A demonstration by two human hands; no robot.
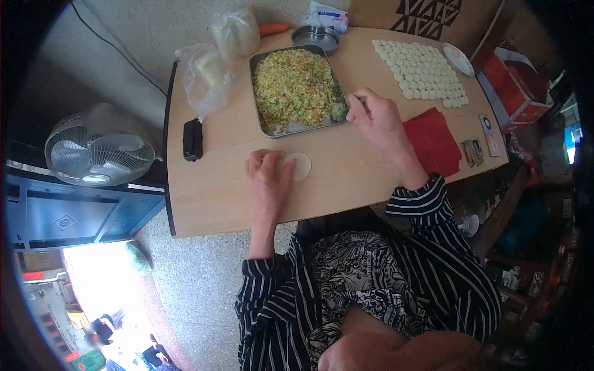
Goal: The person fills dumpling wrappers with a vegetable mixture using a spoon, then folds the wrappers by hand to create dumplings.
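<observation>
My left hand (266,176) rests on the table, fingers bent and thumb apart, touching the edge of a thin round dough wrapper (302,166). My right hand (378,120) is closed at the right rim of a dark rectangular tray (263,127). What its fingers hold is hidden. Chopped vegetable filling (294,86), pale green with orange bits, fills most of the tray. A denser greenish clump (338,111) lies in the corner nearest my right hand.
Small dough pieces (424,71) lie in rows at the back right, beside a white plate (458,59). A red cloth (433,142) is near my right forearm. Plastic bags (207,74), a black packet (193,140) and a round metal pan (317,38) surround the tray. A fan (101,148) stands left.
</observation>
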